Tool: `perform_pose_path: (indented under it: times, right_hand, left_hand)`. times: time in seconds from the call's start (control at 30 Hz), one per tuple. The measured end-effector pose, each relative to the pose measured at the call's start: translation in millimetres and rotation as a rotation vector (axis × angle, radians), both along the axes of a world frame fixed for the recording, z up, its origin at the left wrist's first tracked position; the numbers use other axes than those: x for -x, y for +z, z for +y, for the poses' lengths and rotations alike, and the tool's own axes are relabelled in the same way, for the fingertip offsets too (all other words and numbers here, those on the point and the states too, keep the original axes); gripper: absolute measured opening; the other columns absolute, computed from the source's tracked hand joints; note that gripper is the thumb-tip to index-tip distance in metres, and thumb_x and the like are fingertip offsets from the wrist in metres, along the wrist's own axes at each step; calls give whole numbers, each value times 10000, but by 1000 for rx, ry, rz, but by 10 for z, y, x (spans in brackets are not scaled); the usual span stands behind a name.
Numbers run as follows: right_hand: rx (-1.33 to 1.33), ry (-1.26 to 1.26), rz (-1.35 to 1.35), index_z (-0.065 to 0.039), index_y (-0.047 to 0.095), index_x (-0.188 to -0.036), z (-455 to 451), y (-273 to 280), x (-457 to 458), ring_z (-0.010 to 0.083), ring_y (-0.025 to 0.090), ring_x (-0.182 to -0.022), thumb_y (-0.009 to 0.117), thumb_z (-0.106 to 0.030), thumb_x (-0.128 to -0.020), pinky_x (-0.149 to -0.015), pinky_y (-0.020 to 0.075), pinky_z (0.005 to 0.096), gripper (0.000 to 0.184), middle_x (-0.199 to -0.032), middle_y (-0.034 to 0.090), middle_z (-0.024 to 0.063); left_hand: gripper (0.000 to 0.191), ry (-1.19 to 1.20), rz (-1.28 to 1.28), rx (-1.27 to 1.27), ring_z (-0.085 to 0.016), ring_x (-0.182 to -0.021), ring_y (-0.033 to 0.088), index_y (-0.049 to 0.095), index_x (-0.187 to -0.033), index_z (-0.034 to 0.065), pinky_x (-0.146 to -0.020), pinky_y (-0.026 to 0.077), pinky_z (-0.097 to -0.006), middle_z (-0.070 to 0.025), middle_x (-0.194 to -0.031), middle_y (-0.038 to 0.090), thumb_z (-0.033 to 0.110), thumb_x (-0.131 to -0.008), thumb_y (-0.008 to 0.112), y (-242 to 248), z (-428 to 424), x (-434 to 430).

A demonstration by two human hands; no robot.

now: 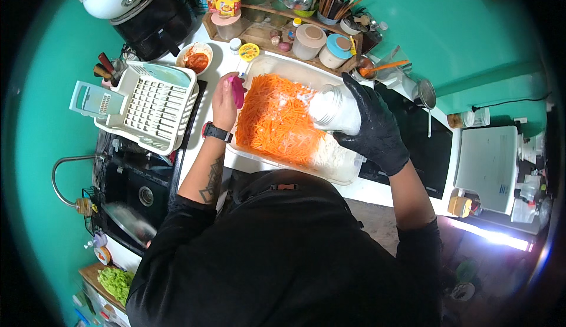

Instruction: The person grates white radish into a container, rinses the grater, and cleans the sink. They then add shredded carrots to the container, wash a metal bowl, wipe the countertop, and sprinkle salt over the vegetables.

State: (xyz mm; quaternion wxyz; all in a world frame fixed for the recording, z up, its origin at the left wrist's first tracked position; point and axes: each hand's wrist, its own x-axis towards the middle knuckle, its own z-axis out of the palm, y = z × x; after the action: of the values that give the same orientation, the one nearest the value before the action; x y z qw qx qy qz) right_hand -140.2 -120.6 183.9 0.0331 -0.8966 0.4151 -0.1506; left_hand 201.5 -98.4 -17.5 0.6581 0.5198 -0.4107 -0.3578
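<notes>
A clear plastic tub point(283, 64) stands before me on the white counter. Shredded carrot point(274, 119) fills its left and middle, with white powder scattered on top. Paler white shreds point(338, 155) lie at its right end. My right hand point(378, 128), in a black glove, grips a jar of white powder point(342, 110) tilted over the tub, its mouth facing the carrot. My bare left hand point(226, 101) is at the tub's left edge and holds a pink lid point(237, 92). A watch is on that wrist.
Left of the tub stand a dish rack point(152, 106) and a black sink point(143, 194). A bowl of red sauce point(195, 59) sits behind. Jars line a wooden shelf point(265, 35) at the back. A black cooktop point(420, 137) lies to the right.
</notes>
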Motion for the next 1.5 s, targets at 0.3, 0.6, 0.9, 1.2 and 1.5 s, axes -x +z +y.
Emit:
perform_pose_path:
  times: [0.3, 0.6, 0.9, 1.2, 1.5]
  right_hand:
    - [-61, -47, 40, -161, 415, -1624, 165, 41, 262, 381, 607, -1259, 890, -305, -711, -1099, 497, 519, 1040, -1351, 621, 186]
    - [-76, -96, -44, -116, 450, -1601, 274, -79, 584, 412, 582, -1286, 907, -251, -678, -1113, 481, 516, 1039, -1386, 606, 215]
    - [-76, -128, -23, -62, 534, -1514, 463, -31, 972, 412, 592, -1300, 968, -299, -634, -1117, 485, 514, 1010, -1403, 619, 204]
    - [-45, -176, 17, -59, 545, -1501, 642, -38, 1226, 409, 616, -1257, 961, -252, -641, -1094, 501, 514, 974, -1380, 647, 181]
    - [-18, -130, -17, -45, 542, -1493, 539, -66, 1220, 405, 606, -1289, 952, -253, -685, -1099, 499, 501, 930, -1408, 636, 193]
  left_hand:
    - [468, -24, 4, -34, -208, -963, 719, 609, -1364, 17, -874, 575, -329, -144, -1147, 716, 390, -1174, 399, -16, -16, -19]
    - [463, -43, -18, -24, -203, -963, 721, 612, -1362, 23, -849, 578, -321, -133, -1150, 718, 401, -1164, 433, -38, -23, -30]
    - [454, -45, -33, -28, -194, -952, 721, 615, -1350, 13, -850, 582, -323, -131, -1136, 717, 392, -1158, 454, -8, -41, -22]
    - [491, -62, -27, -78, -239, -1015, 718, 596, -1380, 5, -927, 572, -359, -162, -1205, 705, 401, -1170, 397, 33, -10, -26]
    - [451, -43, 48, -50, -227, -976, 721, 607, -1369, 17, -885, 579, -341, -153, -1166, 717, 371, -1168, 413, 50, -37, -22]
